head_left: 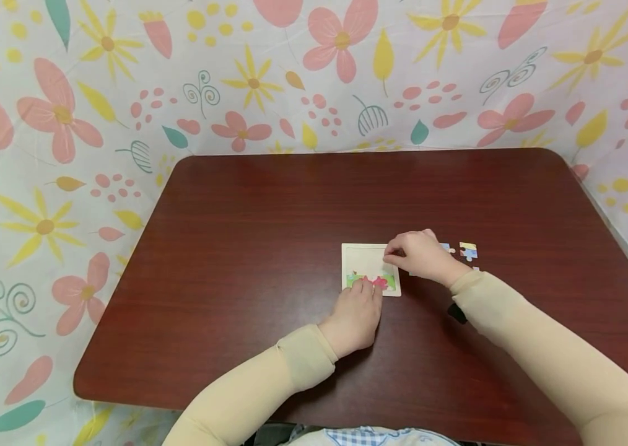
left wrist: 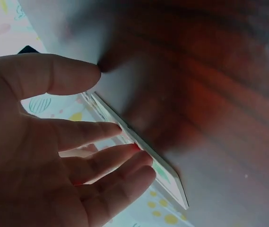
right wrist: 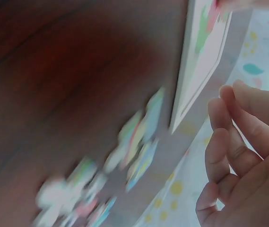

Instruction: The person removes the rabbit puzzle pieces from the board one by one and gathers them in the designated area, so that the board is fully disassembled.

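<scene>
A pale square puzzle tray point(head_left: 363, 256) lies on the table, with green and pink puzzle pieces point(head_left: 388, 282) along its near side. My left hand point(head_left: 354, 317) rests its nearly straight fingertips on those pieces. In the left wrist view, its thumb point(left wrist: 63, 74) stands apart from the fingers, which reach the edge of the tray point(left wrist: 177, 194). Over the tray's right side hovers my right hand point(head_left: 422, 254), its fingers loosely bent. The right wrist view shows its thumb and index fingertips close together, with nothing visible between them.
Several loose puzzle pieces point(head_left: 468, 250) lie right of the tray, partly hidden by the right hand and wrist; they look blurred in the right wrist view. The dark red table point(head_left: 258, 223) has rounded corners, and a flower-patterned cloth point(head_left: 269, 80) hangs behind it.
</scene>
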{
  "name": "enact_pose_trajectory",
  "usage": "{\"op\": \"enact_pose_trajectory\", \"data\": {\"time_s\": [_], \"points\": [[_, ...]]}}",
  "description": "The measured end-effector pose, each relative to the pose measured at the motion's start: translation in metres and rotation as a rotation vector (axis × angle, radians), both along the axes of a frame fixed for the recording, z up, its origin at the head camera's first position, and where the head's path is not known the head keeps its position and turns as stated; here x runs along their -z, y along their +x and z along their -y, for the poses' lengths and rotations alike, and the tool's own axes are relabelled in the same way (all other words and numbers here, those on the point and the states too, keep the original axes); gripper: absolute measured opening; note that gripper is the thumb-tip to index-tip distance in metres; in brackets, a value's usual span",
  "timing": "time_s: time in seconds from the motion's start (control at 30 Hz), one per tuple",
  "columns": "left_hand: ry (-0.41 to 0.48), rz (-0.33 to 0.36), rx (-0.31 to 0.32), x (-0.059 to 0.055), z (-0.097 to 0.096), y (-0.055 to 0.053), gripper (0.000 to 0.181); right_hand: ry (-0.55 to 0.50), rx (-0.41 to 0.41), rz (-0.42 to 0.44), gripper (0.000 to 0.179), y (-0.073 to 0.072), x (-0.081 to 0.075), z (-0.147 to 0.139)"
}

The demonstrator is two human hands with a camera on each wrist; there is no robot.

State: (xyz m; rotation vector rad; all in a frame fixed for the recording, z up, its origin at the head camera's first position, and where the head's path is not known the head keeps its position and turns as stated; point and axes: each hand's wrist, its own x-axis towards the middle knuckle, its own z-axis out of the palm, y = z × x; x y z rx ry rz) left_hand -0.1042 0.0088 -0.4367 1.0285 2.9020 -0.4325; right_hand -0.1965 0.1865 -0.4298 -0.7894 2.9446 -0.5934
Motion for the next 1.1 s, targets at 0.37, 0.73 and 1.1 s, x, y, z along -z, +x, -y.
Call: {"op": "enact_pose_trajectory", "data": {"time_s": [0.37,0.73,1.1], "points": [[-0.004,-0.012,-0.003,0.005,-0.001,0.005,0.060,-0.024,-0.121,-0.023,0.010,0.007,0.016,0.039],[-0.036,-0.117,0.039,0.006,0.001,0.011,0.051,-0.010,-0.150,-0.055,0.016,0.011,0.020,0.049],[-0.038,-0.146,0.048,0.006,0.001,0.011,0.046,-0.002,-0.167,-0.075,0.007,0.011,0.016,0.054]]}}
